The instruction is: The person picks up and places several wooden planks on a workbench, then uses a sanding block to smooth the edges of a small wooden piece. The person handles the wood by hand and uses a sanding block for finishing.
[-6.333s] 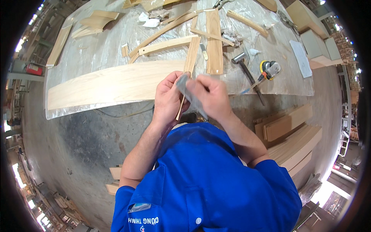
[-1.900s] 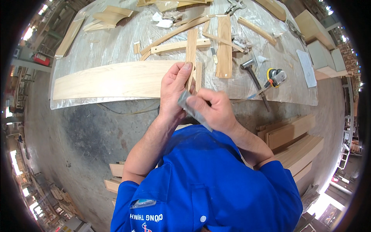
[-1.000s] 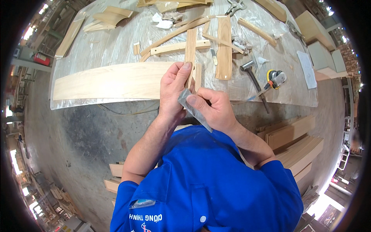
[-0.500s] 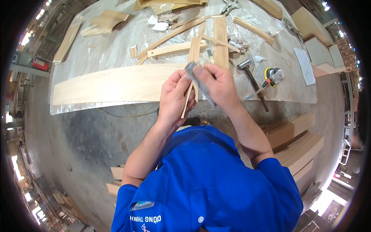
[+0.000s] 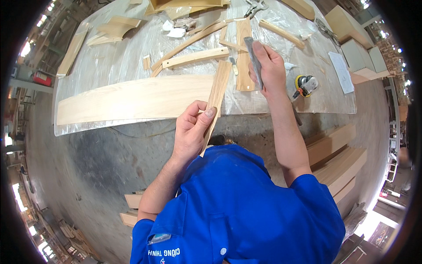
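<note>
My left hand [image 5: 189, 132] grips a narrow wooden strip [image 5: 221, 81] near its lower end, thumb on top. The strip tilts up and away over the table's front edge. In my right hand [image 5: 274, 70] is a thin grey sanding block [image 5: 254, 64], held upright to the right of the strip and apart from it. Below the strip's upper part, a long pale curved board [image 5: 136, 100] lies along the front of the table. A light wooden plank [image 5: 244, 79] lies just behind the sanding block.
On the plastic-covered table lie a pale rail with holes [image 5: 195, 58], clamp pliers [image 5: 256, 8], an orbital sander [image 5: 305, 86] and a paper sheet [image 5: 340, 72]. My right forearm mostly hides a hammer. Stacked boards [image 5: 338, 163] stand at the lower right.
My right hand has moved up and right with the sanding block, away from the strip. My left hand has lowered toward me, and the strip's broad face now shows.
</note>
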`<action>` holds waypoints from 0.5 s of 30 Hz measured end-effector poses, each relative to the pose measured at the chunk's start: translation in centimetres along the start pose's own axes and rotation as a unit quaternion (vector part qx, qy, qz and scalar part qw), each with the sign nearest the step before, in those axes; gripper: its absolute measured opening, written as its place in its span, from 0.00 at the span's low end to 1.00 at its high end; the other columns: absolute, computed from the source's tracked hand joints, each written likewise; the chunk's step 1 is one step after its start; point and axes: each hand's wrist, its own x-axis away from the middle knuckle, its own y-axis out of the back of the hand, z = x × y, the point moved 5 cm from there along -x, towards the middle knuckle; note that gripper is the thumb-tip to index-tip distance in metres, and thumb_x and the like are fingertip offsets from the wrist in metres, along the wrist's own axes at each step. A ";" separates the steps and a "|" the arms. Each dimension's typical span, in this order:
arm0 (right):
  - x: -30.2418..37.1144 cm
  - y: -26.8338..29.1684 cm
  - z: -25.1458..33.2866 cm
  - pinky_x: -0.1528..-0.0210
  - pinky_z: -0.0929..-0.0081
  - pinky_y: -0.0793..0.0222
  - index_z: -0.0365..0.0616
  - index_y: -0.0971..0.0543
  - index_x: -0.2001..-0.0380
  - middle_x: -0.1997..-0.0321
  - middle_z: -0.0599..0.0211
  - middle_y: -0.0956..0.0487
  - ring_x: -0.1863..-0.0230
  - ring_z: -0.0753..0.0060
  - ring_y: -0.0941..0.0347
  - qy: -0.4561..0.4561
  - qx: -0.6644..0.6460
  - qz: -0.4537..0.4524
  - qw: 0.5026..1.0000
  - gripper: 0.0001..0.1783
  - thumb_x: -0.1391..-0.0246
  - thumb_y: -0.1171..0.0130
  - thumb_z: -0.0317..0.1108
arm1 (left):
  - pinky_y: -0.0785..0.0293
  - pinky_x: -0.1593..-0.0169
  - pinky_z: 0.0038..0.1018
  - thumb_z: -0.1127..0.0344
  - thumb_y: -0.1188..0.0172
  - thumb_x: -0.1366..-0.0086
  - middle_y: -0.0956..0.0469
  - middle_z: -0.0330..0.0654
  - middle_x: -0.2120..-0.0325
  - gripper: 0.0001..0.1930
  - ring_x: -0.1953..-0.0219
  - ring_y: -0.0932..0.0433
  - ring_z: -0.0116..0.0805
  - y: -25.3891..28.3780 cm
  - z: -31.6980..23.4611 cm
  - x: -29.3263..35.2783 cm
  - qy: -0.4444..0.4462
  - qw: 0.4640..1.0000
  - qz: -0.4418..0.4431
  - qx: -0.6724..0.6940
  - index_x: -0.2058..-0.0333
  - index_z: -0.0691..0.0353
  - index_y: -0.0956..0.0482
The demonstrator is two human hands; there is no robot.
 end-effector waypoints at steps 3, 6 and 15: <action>2.0 -0.1 0.0 0.88 0.82 0.47 0.45 0.21 0.64 0.84 0.77 0.30 0.89 0.86 0.41 -0.006 -0.013 0.015 1.000 0.17 0.31 0.40 0.48 | 0.34 0.65 0.15 0.62 0.43 0.23 0.23 0.30 0.71 0.10 0.69 0.30 0.13 0.4 -0.2 0.2 -0.028 0.999 0.006 -0.045 0.57 0.64 0.23; 3.7 -0.8 -0.7 0.88 0.82 0.47 0.45 0.22 0.65 0.84 0.77 0.31 0.88 0.86 0.40 -0.010 -0.016 0.034 0.999 0.17 0.31 0.41 0.48 | 0.33 0.65 0.16 0.62 0.43 0.23 0.24 0.30 0.71 0.10 0.69 0.30 0.14 0.5 -0.3 0.5 -0.044 0.996 0.005 -0.081 0.58 0.64 0.22; 6.4 -3.3 -1.3 0.77 0.86 0.38 0.41 0.16 0.63 0.75 0.77 0.21 0.79 0.89 0.31 0.027 -0.005 0.113 0.993 0.09 0.34 0.37 0.35 | 0.31 0.61 0.17 0.64 0.41 0.25 0.23 0.32 0.70 0.08 0.67 0.28 0.16 0.8 0.4 0.7 -0.062 0.992 0.015 -0.113 0.58 0.65 0.22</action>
